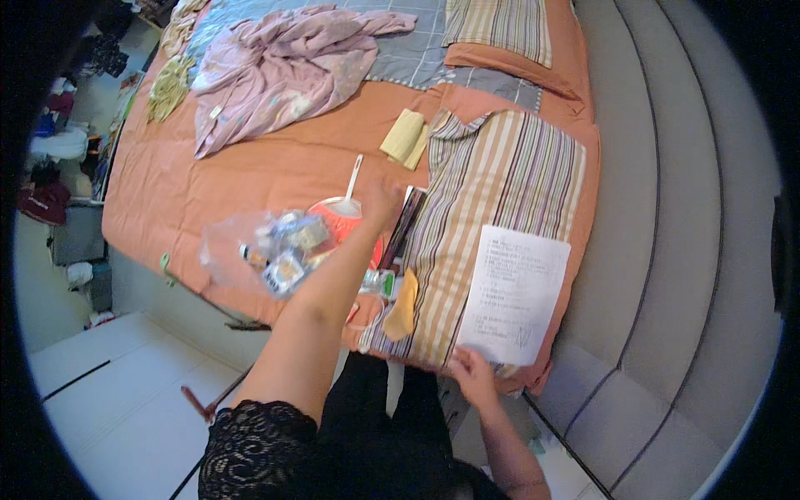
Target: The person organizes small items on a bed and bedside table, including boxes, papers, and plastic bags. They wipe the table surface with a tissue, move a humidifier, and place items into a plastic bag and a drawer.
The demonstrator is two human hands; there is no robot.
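Note:
My left hand (pixel 382 202) reaches over the bed, just right of the white handle of a red hand fan (pixel 339 208). Its fingers are hidden from here, so what they hold does not show. Beside it a dark, narrow box-like object (pixel 408 218) lies against a striped pillow (pixel 454 242). My right hand (pixel 472 375) is closed on the pillow's near edge, at the lower left corner of a printed sheet of paper (pixel 515 292). A yellow-orange flat piece (pixel 402 307) rests on the pillow. Partly behind my left forearm is a clear plastic bag of small packages (pixel 287 250).
A folded yellow cloth (pixel 405 139) lies beyond the pillow. Farther back are a crumpled pink blanket (pixel 292 75) and another striped pillow (pixel 500 29). The grey padded headboard (pixel 658 208) rises along the right. White cabinets (pixel 125 375) stand at lower left.

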